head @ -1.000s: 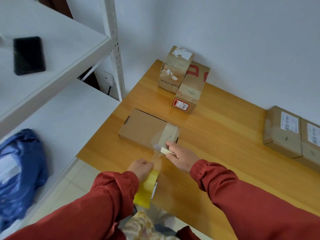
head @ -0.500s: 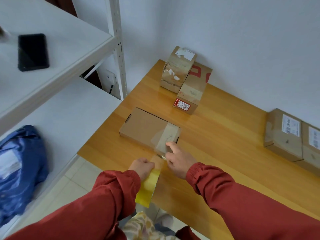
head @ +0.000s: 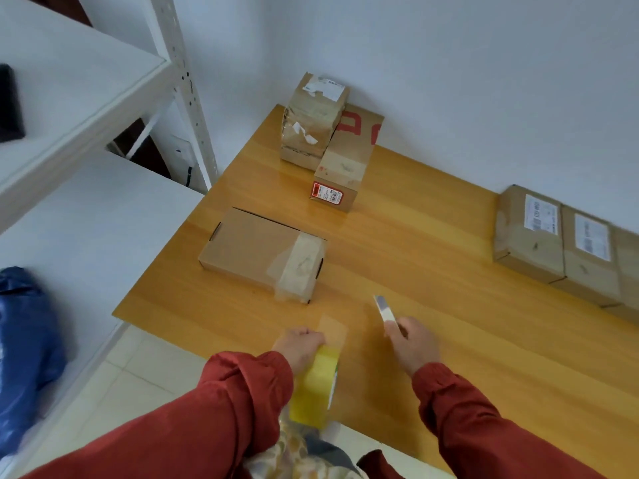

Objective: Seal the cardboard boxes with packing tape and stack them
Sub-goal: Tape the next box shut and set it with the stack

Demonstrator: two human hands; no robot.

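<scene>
Partly seen dark slab (head: 9, 105): cut off by the left edge, on the upper shelf (head: 86, 74); its kind cannot be told.
Blue bag (head: 24, 340): blurred and cropped at the left.
Flat box (head: 252, 250): laid on the table (head: 432, 243), with one end banded in tape.
Left hand (head: 301, 344): clenched round the yellow tape roll (head: 314, 385), which is partly hidden by it; a loose clear strip (head: 333, 328) is seen above.
Back boxes (head: 316, 115): set together by the wall.
Right hand (head: 413, 344): closed on a blurred pale blade (head: 383, 307).
Right boxes (head: 529, 233): cut off by the frame edge.
</scene>
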